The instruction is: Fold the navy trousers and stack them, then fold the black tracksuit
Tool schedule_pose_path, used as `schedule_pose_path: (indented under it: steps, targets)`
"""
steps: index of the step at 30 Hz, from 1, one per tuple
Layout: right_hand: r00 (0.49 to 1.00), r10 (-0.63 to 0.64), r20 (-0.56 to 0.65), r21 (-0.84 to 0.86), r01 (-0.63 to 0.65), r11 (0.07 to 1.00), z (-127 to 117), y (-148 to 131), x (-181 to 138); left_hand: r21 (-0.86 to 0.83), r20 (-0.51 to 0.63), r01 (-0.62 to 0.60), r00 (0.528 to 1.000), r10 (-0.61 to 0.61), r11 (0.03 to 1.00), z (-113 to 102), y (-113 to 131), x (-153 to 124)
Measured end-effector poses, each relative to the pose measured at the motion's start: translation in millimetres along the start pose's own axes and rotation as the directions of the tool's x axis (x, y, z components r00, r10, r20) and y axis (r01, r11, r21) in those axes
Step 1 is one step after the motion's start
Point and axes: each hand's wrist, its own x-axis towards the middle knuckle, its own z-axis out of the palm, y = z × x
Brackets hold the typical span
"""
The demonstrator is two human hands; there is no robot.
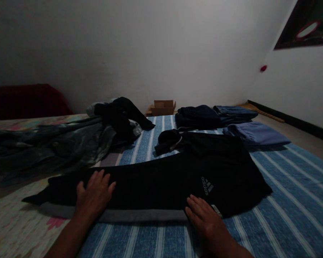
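A pair of black fabric track trousers with a white adidas logo (161, 182) lies spread flat across the blue-and-white striped bed sheet (285, 200), its legs stretched toward 9 o'clock and its waist toward 3 o'clock. The left hand (94, 195) rests palm down on the leg part, fingers spread and gripping nothing. The right hand (204, 215) lies flat at the trousers' near edge just below the logo, likewise open (a grey band runs along that edge between the two hands). At 12 o'clock from the trousers sits a small bunched black garment (168, 140), touching them. Beyond it, toward 1 o'clock, lie folded dark clothes (196, 116), folded blue clothes (235, 113) and a folded lilac cloth (255, 133). At 10 o'clock is a loose heap of dark clothing (70, 139). A small brown cardboard box (163, 106) stands by the white wall.
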Motion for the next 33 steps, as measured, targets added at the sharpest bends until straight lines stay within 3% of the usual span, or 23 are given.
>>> schedule_pose_path:
  steps: [6, 12, 16, 20, 24, 28, 33]
  targets:
    - [1.0, -0.006, -0.016, -0.069, 0.005, 0.998, 2, 1, 3, -0.286, 0.02, -0.216, 0.973, 0.232, 0.933, -18, 48, 11]
    - [0.997, -0.055, 0.054, -0.01, 0.055, 0.998, -8, 8, 13, -0.421, -0.101, -0.481, 0.867, 0.487, 0.769, -46, 123, 41]
    - [0.997, -0.042, 0.065, -0.005, 0.043, 0.999, -4, 9, 15, -0.399, -0.139, -0.518, 0.85, 0.508, 0.757, -56, 171, 65]
    - [1.0, -0.027, -0.008, -0.026, 0.026, 0.999, 5, 11, 14, -0.373, -0.151, -0.437, 0.899, 0.411, 0.818, -57, 206, 89]
    - [0.991, -0.117, -0.058, -0.073, 0.113, 0.991, 7, 16, 12, -0.379, -0.141, -0.331, 0.944, 0.299, 0.864, -53, 219, 112]
    - [0.989, -0.129, -0.068, -0.07, 0.124, 0.99, 9, 20, 10, -0.437, -0.098, -0.275, 0.961, 0.258, 0.857, -54, 210, 138]
    - [0.994, -0.079, 0.08, 0.166, 0.065, 0.984, 2, 25, 16, -0.592, -0.029, -0.191, 0.976, 0.216, 0.783, -65, 181, 170]
